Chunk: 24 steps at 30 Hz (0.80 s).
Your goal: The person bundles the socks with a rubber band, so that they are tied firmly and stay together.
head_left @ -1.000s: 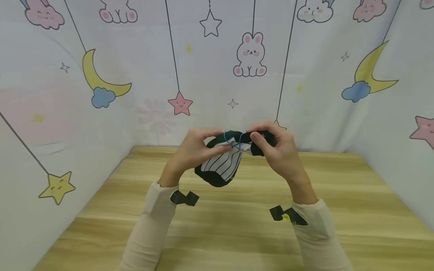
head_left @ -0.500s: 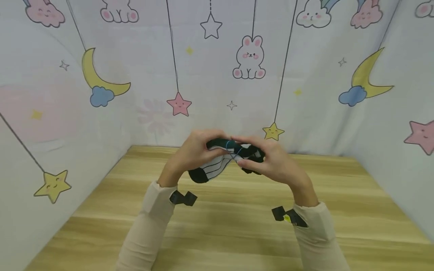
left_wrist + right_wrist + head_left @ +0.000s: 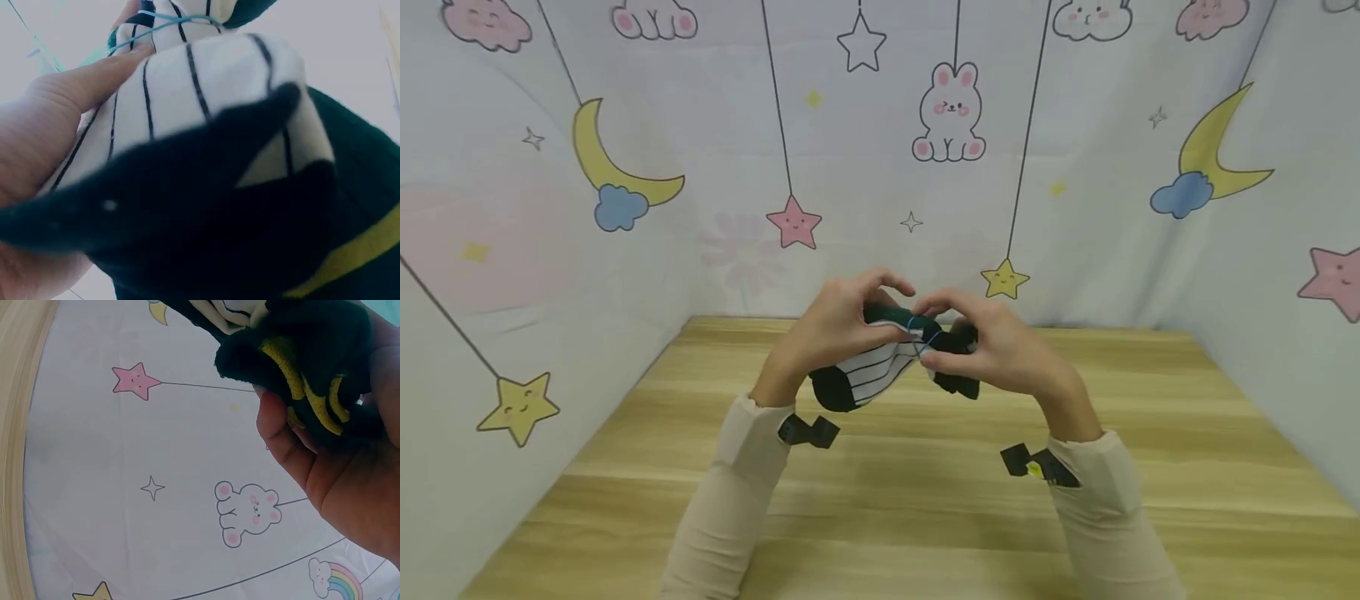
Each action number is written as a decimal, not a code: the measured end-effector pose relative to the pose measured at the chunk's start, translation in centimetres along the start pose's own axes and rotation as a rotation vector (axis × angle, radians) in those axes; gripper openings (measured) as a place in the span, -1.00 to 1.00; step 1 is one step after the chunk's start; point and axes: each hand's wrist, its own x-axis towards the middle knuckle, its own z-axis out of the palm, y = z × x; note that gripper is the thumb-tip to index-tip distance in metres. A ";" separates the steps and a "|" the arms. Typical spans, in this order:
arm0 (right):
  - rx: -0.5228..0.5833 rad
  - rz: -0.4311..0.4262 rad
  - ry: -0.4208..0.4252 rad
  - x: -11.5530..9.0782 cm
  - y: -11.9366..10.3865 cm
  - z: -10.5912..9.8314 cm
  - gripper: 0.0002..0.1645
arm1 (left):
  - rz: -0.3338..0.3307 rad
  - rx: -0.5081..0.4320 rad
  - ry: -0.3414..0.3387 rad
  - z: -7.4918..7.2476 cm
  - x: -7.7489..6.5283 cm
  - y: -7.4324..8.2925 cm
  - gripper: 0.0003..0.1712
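A dark green and white cloth bundle with black stripes hangs between both hands above the table. Thin blue bands circle its narrow middle. My left hand holds the left part, thumb along the striped side and index finger arched above it. On the other side, my right hand grips the dark end, its thumb near the bands. The left wrist view shows the striped cloth with a dark flap and a yellow stripe. Yellow markings show on the dark cloth in the right wrist view.
A wood-grain table spreads beneath the hands. White curtains printed with stars, moons and a rabbit enclose its back and sides. Small black cameras sit at both sleeve cuffs.
My right hand has come left and lower, closer to my left hand. The striped part has swung left. My left index finger has lifted off the cloth.
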 end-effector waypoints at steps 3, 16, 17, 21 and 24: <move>0.016 0.020 0.011 0.1 0.0 0.3 -0.60 | -0.013 0.006 -0.008 -0.1 -0.1 0.0 -0.58; 0.009 -0.061 0.046 0.2 1.6 0.5 -0.60 | -0.018 0.069 -0.080 0.0 0.0 -0.7 -0.85; 0.020 -0.072 0.050 0.2 1.8 0.4 -0.63 | -0.020 0.069 -0.096 0.1 0.0 -0.8 -0.85; 0.099 -0.086 0.055 0.1 2.7 0.1 -0.75 | -0.033 0.011 -0.176 0.4 -0.3 -1.8 -0.78; 0.154 -0.062 0.071 -0.2 3.3 -0.3 -0.79 | -0.064 -0.071 -0.249 0.5 -0.5 -2.7 -0.60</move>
